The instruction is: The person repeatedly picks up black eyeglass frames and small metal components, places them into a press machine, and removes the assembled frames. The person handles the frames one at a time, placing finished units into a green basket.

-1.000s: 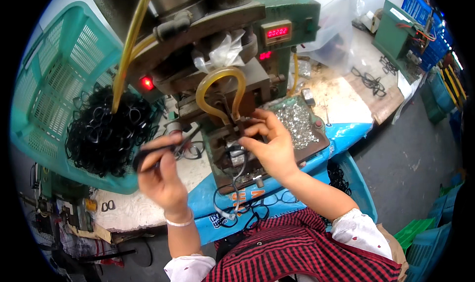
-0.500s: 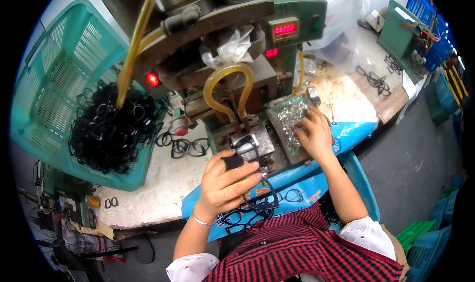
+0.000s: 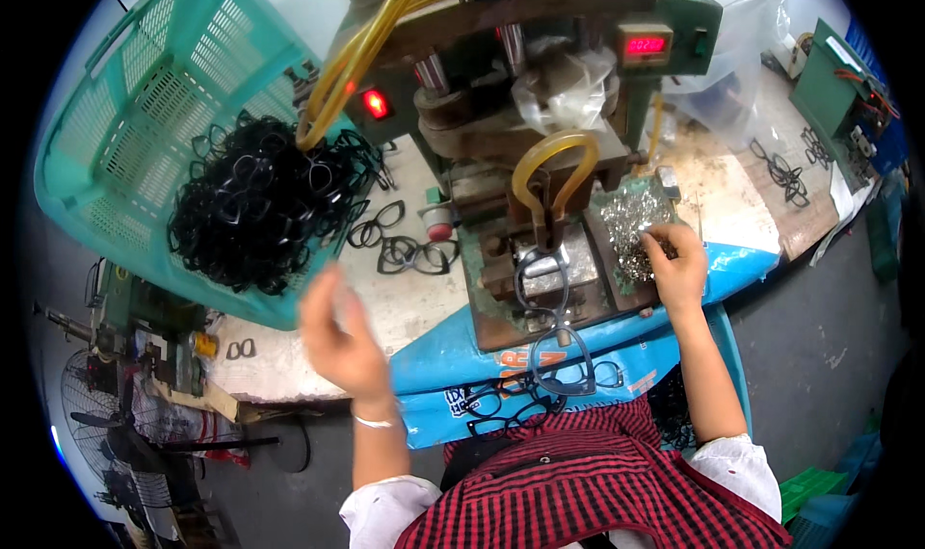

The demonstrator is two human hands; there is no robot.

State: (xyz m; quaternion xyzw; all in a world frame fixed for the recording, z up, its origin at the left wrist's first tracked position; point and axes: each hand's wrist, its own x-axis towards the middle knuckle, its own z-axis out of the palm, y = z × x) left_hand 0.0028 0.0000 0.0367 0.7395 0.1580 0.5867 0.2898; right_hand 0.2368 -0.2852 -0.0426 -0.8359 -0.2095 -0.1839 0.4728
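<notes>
A black eyeglass frame (image 3: 563,385) rests in the press (image 3: 477,149): one rim sits on the metal block under the looped yellow hose (image 3: 525,173), the other hangs toward me over the blue plastic sheet (image 3: 424,366). My left hand (image 3: 342,337) is off the frame, left of the press beside the basket's corner. Motion smears its fingers. At the press's right side my right hand (image 3: 682,272) reaches into a heap of tiny shiny metal pieces (image 3: 624,231), thumb and forefinger pinched. Whatever lies between those fingertips is too small to make out.
A green plastic basket (image 3: 106,193) at the left holds a heap of black eyeglass frames (image 3: 246,202). Several loose frames (image 3: 414,255) lie near the red button (image 3: 439,231), others (image 3: 506,405) on the blue sheet by my apron. A fan (image 3: 96,414) stands at lower left.
My left hand has let go of the eyeglass frame and moved left, away from the press. My right hand stays at the metal pieces, its fingers now drawn together. The view has shifted.
</notes>
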